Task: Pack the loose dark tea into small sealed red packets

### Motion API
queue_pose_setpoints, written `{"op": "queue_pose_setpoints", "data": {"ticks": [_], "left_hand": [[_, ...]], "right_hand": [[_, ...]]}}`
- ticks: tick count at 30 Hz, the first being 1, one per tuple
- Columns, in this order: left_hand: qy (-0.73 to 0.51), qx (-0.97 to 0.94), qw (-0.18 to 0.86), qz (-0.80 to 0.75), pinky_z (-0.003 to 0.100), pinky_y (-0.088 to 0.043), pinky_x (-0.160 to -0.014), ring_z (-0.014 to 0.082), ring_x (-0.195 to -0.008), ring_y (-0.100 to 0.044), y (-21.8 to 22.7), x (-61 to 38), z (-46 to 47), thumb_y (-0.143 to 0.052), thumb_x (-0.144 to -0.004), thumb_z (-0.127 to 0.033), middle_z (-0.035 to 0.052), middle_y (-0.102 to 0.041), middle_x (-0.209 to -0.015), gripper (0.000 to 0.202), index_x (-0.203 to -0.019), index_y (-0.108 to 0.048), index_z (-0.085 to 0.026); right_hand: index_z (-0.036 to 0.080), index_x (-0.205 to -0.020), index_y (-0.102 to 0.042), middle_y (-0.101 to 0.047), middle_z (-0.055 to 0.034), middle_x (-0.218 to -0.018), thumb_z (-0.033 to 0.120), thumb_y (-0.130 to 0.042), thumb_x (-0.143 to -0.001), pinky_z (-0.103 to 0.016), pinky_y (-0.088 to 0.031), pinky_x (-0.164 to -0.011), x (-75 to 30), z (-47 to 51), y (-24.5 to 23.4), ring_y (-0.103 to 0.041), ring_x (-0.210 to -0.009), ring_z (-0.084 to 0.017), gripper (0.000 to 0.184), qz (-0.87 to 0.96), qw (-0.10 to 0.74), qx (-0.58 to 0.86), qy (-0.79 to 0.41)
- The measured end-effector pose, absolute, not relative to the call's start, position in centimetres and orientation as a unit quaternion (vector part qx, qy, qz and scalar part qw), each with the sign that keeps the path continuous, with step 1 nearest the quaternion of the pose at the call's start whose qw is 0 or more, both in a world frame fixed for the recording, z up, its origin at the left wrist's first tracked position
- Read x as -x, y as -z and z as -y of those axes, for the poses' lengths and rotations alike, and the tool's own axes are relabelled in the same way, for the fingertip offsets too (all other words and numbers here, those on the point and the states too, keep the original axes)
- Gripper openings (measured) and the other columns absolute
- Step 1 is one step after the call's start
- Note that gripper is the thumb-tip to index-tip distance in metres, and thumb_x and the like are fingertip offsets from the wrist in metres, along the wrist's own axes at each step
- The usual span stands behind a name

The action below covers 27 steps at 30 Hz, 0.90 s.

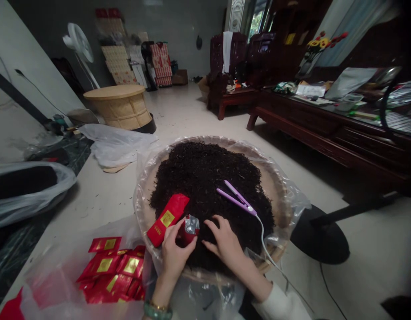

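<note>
My left hand point(176, 249) grips a small red foil pouch point(191, 226), its silvery inside showing at the open top. Just to the right, my right hand point(224, 238) hovers over the tea with thumb and fingers apart, holding nothing. Dark loose tea leaves point(205, 173) are heaped in a wide round woven tray point(275, 186) lined with clear plastic. A larger red packet with a gold label point(167, 218) lies at the tray's left side. On the leaves rests a purple hair straightener point(238, 200), its jaws apart and its white cord running down to the right.
Several filled-looking red packets point(115, 271) lie on plastic at lower left. A plastic-lined container of dark stuff point(25, 182) stands far left. A black round stand base point(320, 235) is at right, before a dark wooden table point(312, 115). A woven drum-shaped basket point(122, 109) stands behind.
</note>
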<state>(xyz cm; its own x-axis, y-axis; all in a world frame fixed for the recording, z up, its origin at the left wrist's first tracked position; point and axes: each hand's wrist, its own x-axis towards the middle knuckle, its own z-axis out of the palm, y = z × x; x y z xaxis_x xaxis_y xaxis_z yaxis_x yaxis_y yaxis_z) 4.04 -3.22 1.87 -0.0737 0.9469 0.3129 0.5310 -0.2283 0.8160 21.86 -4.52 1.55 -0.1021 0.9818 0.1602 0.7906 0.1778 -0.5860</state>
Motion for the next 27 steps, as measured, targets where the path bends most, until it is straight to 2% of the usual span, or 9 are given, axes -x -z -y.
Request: {"op": "queue_pose_setpoints", "data": {"ticks": [3,5,8,10,12,15,18,22,27], "left_hand": [[-0.446,-0.646,0.231,-0.575,0.033,-0.059,-0.071,0.0193,-0.077,-0.066,-2.0,-4.1,3.3,-0.07,-0.071,-0.028,0.0073,-0.066,-0.096,0.046,-0.116,-0.065,-0.019],[-0.442,-0.649,0.229,-0.576,0.033,-0.058,-0.071,0.0196,-0.078,-0.066,-2.1,-4.2,3.3,-0.07,-0.071,-0.028,0.0073,-0.066,-0.097,0.046,-0.116,-0.065,-0.02],[-0.442,-0.656,0.219,-0.571,0.033,-0.058,-0.071,0.0197,-0.077,-0.065,-2.1,-4.3,3.2,-0.07,-0.071,-0.027,0.0074,-0.066,-0.096,0.046,-0.116,-0.065,-0.02],[-0.446,-0.665,0.21,-0.562,0.034,-0.058,-0.071,0.0203,-0.078,-0.065,-2.0,-4.5,3.2,-0.069,-0.071,-0.026,0.0076,-0.066,-0.096,0.046,-0.116,-0.065,-0.02],[-0.445,-0.675,0.202,-0.553,0.035,-0.058,-0.073,0.0209,-0.082,-0.065,-1.9,-4.6,3.1,-0.069,-0.072,-0.025,0.0075,-0.066,-0.096,0.045,-0.116,-0.065,-0.02],[-0.437,-0.687,0.19,-0.548,0.035,-0.058,-0.075,0.0215,-0.085,-0.064,-1.9,-4.9,3.1,-0.07,-0.071,-0.022,0.0071,-0.066,-0.096,0.047,-0.117,-0.064,-0.021],[-0.426,-0.704,0.171,-0.541,0.037,-0.057,-0.079,0.0223,-0.088,-0.064,-1.9,-5.3,3.2,-0.071,-0.067,-0.016,0.0072,-0.067,-0.098,0.051,-0.117,-0.064,-0.02],[-0.408,-0.724,0.148,-0.536,0.039,-0.057,-0.081,0.0225,-0.089,-0.063,-2.3,-5.9,3.1,-0.07,-0.062,-0.008,0.0067,-0.069,-0.104,0.056,-0.116,-0.064,-0.021],[-0.404,-0.723,0.135,-0.545,0.038,-0.058,-0.079,0.0228,-0.088,-0.063,-2.8,-6.7,2.9,-0.069,-0.059,-0.005,0.0054,-0.07,-0.106,0.062,-0.118,-0.062,-0.024]], "right_hand": [[0.023,-0.108,-0.064,-0.06,-0.0099,-0.111,0.015,-0.064,-0.074,-0.04,-0.053,-0.086,-22.4,4.3,-1.4,-0.061,-0.1,-0.026,0.035,0.687,0.349,0.588,-0.247],[0.022,-0.103,-0.066,-0.064,-0.0084,-0.103,0.02,-0.064,-0.073,-0.04,-0.051,-0.089,-22.8,3.9,-1.5,-0.062,-0.097,-0.025,0.029,0.624,0.432,0.584,-0.289],[0.022,-0.106,-0.066,-0.068,-0.0073,-0.108,0.033,-0.071,-0.071,-0.045,-0.045,-0.098,-23.2,3.3,-2.1,-0.061,-0.106,-0.028,0.036,0.46,0.54,0.597,-0.374],[0.023,-0.108,-0.066,-0.069,-0.0059,-0.113,0.039,-0.073,-0.071,-0.045,-0.045,-0.1,-23.3,3.1,-2.6,-0.06,-0.109,-0.028,0.042,0.313,0.585,0.572,-0.483],[0.022,-0.105,-0.066,-0.071,-0.0058,-0.107,0.045,-0.068,-0.075,-0.045,-0.05,-0.093,-23.4,3.0,-2.9,-0.065,-0.102,-0.027,0.037,0.195,0.598,0.52,-0.578],[0.021,-0.096,-0.068,-0.075,-0.0067,-0.092,0.049,-0.055,-0.083,-0.048,-0.057,-0.079,-23.8,2.8,-2.8,-0.07,-0.083,-0.027,0.034,0.116,0.607,0.427,-0.66],[0.022,-0.092,-0.069,-0.075,-0.0056,-0.085,0.047,-0.054,-0.083,-0.048,-0.057,-0.077,-24.2,2.3,-3.0,-0.071,-0.078,-0.026,0.031,0.084,0.637,0.351,-0.681],[0.023,-0.089,-0.069,-0.076,-0.0041,-0.086,0.052,-0.053,-0.083,-0.048,-0.056,-0.082,-23.7,1.5,-4.6,-0.071,-0.083,-0.025,0.033,0.098,0.677,0.349,-0.641],[0.024,-0.086,-0.069,-0.075,-0.0007,-0.085,0.054,-0.051,-0.084,-0.046,-0.053,-0.091,-21.4,0.7,-7.3,-0.07,-0.092,-0.024,0.035,0.116,0.722,0.344,-0.589]]}}
